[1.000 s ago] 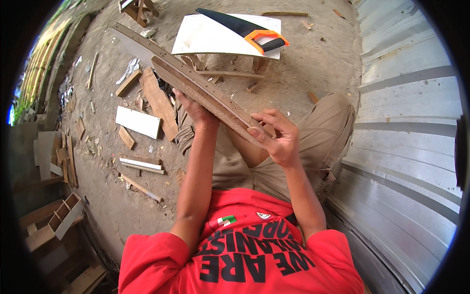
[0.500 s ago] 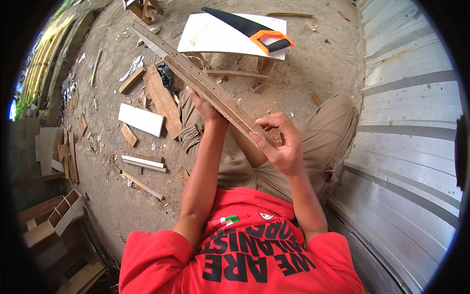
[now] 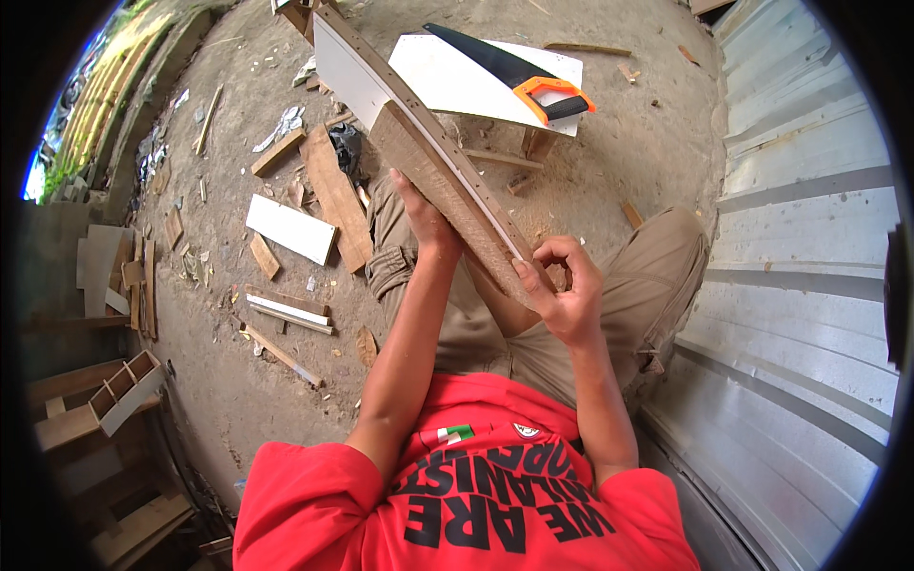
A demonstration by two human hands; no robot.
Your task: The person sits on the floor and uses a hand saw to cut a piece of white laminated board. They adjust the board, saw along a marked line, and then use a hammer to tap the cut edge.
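Left hand (image 3: 428, 224) gripping long wood piece (image 3: 424, 162), fingers mostly hidden; right hand (image 3: 574, 301) pinching near end. Saw's (image 3: 490, 62) chilling on white board (image 3: 428, 81).

The board (image 3: 430, 181) is showing rough, matt wood against a smooth white panel (image 3: 348, 76). Right of the board, a ribbed metal wall (image 3: 800, 236) is gleaming, and a saw's (image 3: 490, 63) orange-and-black handle (image 3: 564, 108) is looking plastic. Below the board, cloth trousers (image 3: 652, 262) are looking matt.

Left hand (image 3: 428, 225) and right hand (image 3: 571, 297) on board (image 3: 436, 171)
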